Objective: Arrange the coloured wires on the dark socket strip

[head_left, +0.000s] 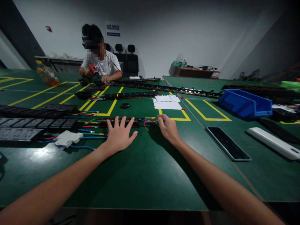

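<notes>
My left hand (120,136) lies with its fingers spread on a long black strip (140,122) on the green table. Thin red, blue and yellow wires (147,121) come out of the strip's right end. My right hand (168,127) is pinched at the ends of these wires, thumb and forefinger together; which wire is between them is too small to tell. To the left of my left hand, a white connector block (68,138) with thick blue and red cables sits by a row of black and grey socket strips (35,123).
Across the table (140,175) a co-worker (103,62) holds a red power tool (93,69). A phone (227,143), a white bar-shaped device (273,142) and a blue bin (246,103) are at the right. White papers (167,102) and a small black oval object (125,105) lie beyond my hands.
</notes>
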